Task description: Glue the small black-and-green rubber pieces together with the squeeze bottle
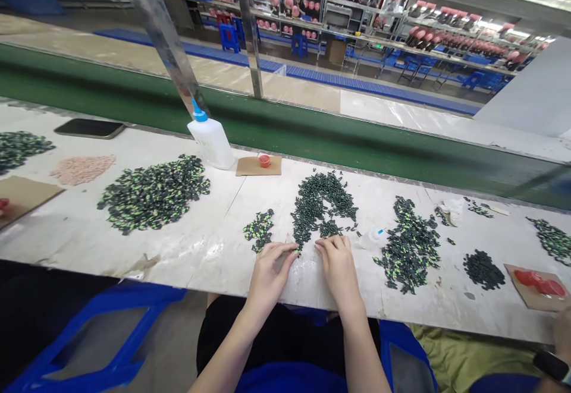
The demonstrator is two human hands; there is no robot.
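Observation:
My left hand (273,263) is at the near side of the table, thumb and forefinger pinched on a small dark green piece at the fingertips. My right hand (335,259) faces it a short gap away, fingers pressed together; whatever they may hold is too small to make out. Just beyond both hands spreads a pile of small dark green pieces (312,203). Left of it lies a smaller group of black and lime-green pieces (259,229). A small clear bottle with a blue tip (370,238) lies right of my right hand.
A white squeeze bottle (214,143) stands behind, beside a cardboard piece (250,167) bearing a red cup (264,160). Larger black-green piles (156,194) flank the work spot. A green channel (303,122) and metal post (250,36) border the far edge. Another person's wrist (553,363) shows at right.

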